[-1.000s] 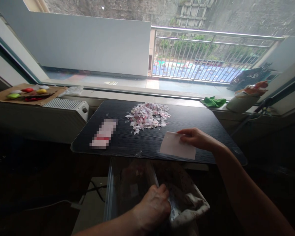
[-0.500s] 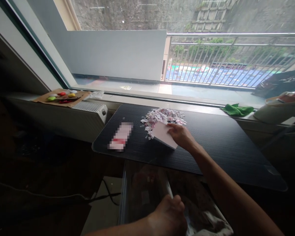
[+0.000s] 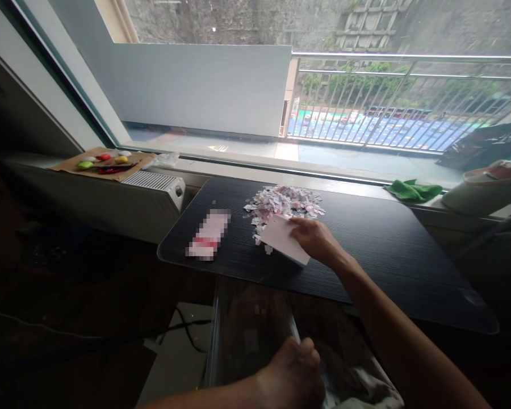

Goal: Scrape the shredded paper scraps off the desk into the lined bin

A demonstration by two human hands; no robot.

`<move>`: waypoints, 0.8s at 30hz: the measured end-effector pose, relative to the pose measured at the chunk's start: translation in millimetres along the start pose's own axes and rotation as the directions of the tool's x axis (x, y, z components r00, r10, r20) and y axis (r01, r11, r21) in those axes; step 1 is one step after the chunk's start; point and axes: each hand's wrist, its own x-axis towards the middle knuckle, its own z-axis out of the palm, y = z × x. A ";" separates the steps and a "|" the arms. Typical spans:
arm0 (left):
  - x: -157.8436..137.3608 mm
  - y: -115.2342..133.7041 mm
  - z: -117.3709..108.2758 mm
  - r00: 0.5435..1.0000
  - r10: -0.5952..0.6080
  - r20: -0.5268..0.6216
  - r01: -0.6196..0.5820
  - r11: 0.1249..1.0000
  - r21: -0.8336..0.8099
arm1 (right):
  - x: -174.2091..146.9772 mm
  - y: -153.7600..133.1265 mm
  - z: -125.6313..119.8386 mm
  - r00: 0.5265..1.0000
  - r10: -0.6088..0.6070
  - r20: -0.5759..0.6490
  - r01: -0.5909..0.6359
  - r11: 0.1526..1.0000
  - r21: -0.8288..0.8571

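Observation:
My right hand (image 3: 317,238) is closed on a stiff white card (image 3: 283,238), tilted with its long lower edge against the black tabletop. Just beyond the card lies a heap of small torn paper scraps (image 3: 281,200), pale with pink bits. A few scraps are at the card's near left edge. Below the table's front edge, my left hand (image 3: 296,369) is a fist around the pale edge of what looks like a clear plastic bin (image 3: 238,335). The fingers hide most of the gripped part. Pale cloth or plastic shows beside this fist.
A blurred pink-and-white packet (image 3: 208,234) lies on the left of the black table (image 3: 378,255). Behind stands a window sill with a green cloth (image 3: 415,191) and a pale container (image 3: 477,193). Left are a radiator (image 3: 153,184) and cardboard (image 3: 72,162) with colourful items.
My right hand has drawn the white card slightly nearer to me, with a few scraps coming along at its edge. My left hand keeps its grip.

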 end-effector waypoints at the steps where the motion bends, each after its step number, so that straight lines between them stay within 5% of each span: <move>1: 0.1 -0.6 -1.2 0.999 -0.006 0.032 0.007 1.000 -0.024 | -1.0 -0.6 -0.5 1.000 -0.011 0.012 0.011 1.000 0.002; 8: 6.2 -5.0 -14.9 0.983 0.024 0.181 -0.005 0.995 -0.103 | -24.4 2.4 -18.3 1.000 0.023 0.004 -0.023 0.994 -0.110; 24: 2.4 -3.2 -22.2 0.988 0.025 0.154 -0.011 0.995 -0.094 | -43.2 -7.1 -26.4 1.000 0.020 0.000 -0.020 0.965 -0.261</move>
